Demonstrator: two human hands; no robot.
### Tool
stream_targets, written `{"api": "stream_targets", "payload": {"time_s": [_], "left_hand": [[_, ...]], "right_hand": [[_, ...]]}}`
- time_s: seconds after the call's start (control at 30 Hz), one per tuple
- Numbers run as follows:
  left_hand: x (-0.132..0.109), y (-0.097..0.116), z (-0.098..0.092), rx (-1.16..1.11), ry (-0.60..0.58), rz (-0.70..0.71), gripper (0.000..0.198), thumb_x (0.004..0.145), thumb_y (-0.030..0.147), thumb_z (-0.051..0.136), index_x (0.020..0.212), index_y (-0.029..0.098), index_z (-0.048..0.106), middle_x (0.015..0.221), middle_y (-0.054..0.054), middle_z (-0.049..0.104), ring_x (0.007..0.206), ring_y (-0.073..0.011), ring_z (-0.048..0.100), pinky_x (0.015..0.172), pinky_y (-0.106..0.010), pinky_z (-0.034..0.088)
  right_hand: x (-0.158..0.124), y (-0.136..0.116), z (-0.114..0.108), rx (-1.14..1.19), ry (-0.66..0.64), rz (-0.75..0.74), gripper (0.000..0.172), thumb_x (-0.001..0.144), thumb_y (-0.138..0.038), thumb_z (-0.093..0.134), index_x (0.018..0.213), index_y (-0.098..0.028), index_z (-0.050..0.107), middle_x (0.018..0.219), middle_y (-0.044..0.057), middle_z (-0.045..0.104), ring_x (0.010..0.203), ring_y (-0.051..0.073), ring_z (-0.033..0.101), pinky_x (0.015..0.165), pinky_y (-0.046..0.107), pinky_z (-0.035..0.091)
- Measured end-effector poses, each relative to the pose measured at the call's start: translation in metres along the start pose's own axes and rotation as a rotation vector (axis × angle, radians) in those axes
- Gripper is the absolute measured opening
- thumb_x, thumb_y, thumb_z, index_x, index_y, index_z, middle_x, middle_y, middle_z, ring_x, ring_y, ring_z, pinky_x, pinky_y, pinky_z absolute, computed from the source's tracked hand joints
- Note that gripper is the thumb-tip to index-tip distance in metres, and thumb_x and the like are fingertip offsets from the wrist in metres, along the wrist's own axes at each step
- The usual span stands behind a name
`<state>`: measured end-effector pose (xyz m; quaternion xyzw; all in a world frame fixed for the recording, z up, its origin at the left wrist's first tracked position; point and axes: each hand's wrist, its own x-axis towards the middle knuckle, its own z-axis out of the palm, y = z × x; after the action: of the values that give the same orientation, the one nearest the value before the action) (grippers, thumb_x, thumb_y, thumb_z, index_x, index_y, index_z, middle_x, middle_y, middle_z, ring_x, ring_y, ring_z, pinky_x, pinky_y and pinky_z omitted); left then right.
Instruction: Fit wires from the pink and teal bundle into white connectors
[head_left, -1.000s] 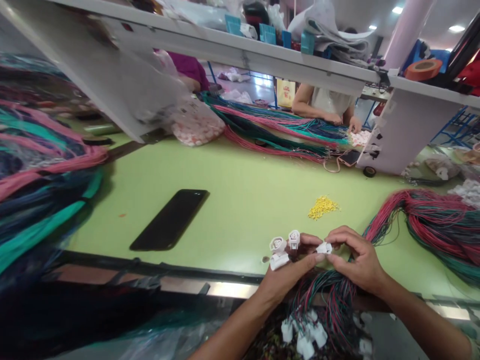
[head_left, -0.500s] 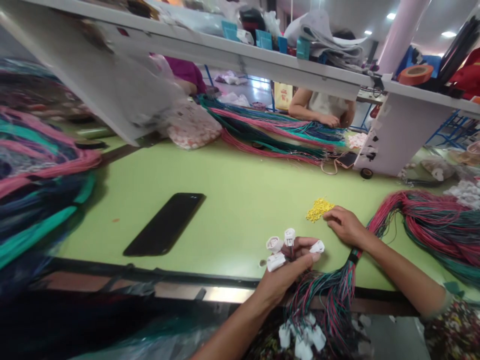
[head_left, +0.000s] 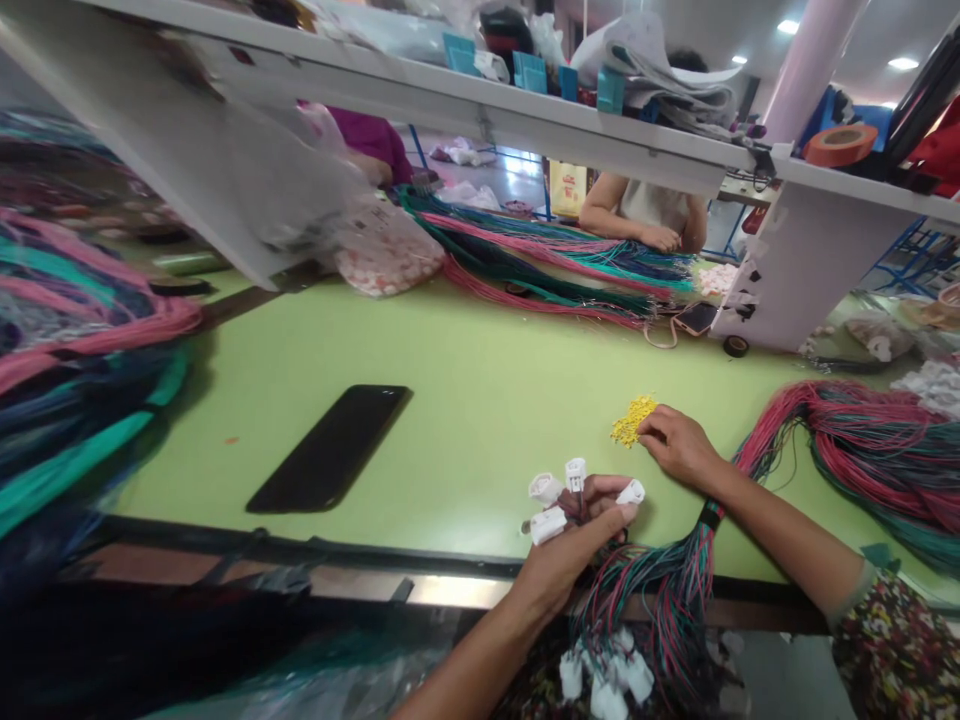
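Note:
Several white plastic connectors [head_left: 546,526] on wires fan out from my left hand [head_left: 574,550], whose fingers are closed round them near the table's front edge. My right hand [head_left: 681,450] reaches the right side of a pile of tiny yellow pieces [head_left: 632,421]. Its fingertips are pinched together at the pile; whatever lies between them is hidden. A taped bundle of pink, green and dark wires [head_left: 697,550] passes under my right forearm and hangs over the edge. More white connectors [head_left: 607,675] dangle at its lower end.
A black phone [head_left: 330,448] lies on the green table [head_left: 480,400]. Wire bundles lie at left [head_left: 90,340] and right [head_left: 885,450]. A white shelf [head_left: 480,100] crosses above, with a bag of small parts [head_left: 386,255] beneath. Beyond it sits a co-worker [head_left: 652,210].
My right hand has shifted slightly left, its fingertips further into the yellow pile. My left hand still holds the connectors, nearly in the same place.

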<state>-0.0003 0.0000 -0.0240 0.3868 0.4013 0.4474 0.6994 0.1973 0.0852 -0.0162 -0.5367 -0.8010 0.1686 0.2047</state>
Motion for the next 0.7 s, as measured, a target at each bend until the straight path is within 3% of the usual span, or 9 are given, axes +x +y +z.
{"api": "stream_targets", "payload": {"time_s": [0.23, 0.47, 0.7], "left_hand": [[-0.004, 0.002, -0.003, 0.015, 0.005, 0.006, 0.023, 0.072, 0.034, 0.079, 0.091, 0.023, 0.074, 0.074, -0.003, 0.066, 0.065, -0.0157, 0.057, 0.063, -0.029, 0.048], [-0.002, -0.001, -0.006, -0.009, 0.026, 0.01, 0.022, 0.074, 0.033, 0.079, 0.091, 0.022, 0.074, 0.074, -0.003, 0.068, 0.064, -0.0153, 0.058, 0.062, -0.029, 0.047], [-0.003, 0.002, -0.003, -0.02, 0.032, 0.002, 0.022, 0.071, 0.035, 0.081, 0.09, 0.024, 0.076, 0.077, -0.004, 0.069, 0.064, -0.0147, 0.057, 0.063, -0.03, 0.049]], "right_hand": [[-0.016, -0.005, -0.009, 0.018, -0.058, 0.027, 0.02, 0.089, -0.021, 0.06, 0.069, -0.018, 0.06, 0.07, 0.001, 0.059, 0.066, 0.015, 0.052, 0.063, 0.027, 0.035], [-0.025, 0.002, -0.012, 0.219, -0.065, -0.019, 0.016, 0.083, -0.006, 0.06, 0.09, -0.018, 0.069, 0.086, 0.003, 0.063, 0.074, 0.013, 0.057, 0.07, 0.027, 0.044], [-0.023, -0.002, 0.0, 0.179, -0.003, 0.009, 0.005, 0.08, -0.017, 0.073, 0.079, -0.018, 0.068, 0.079, 0.001, 0.06, 0.071, 0.013, 0.054, 0.068, 0.027, 0.042]]}}
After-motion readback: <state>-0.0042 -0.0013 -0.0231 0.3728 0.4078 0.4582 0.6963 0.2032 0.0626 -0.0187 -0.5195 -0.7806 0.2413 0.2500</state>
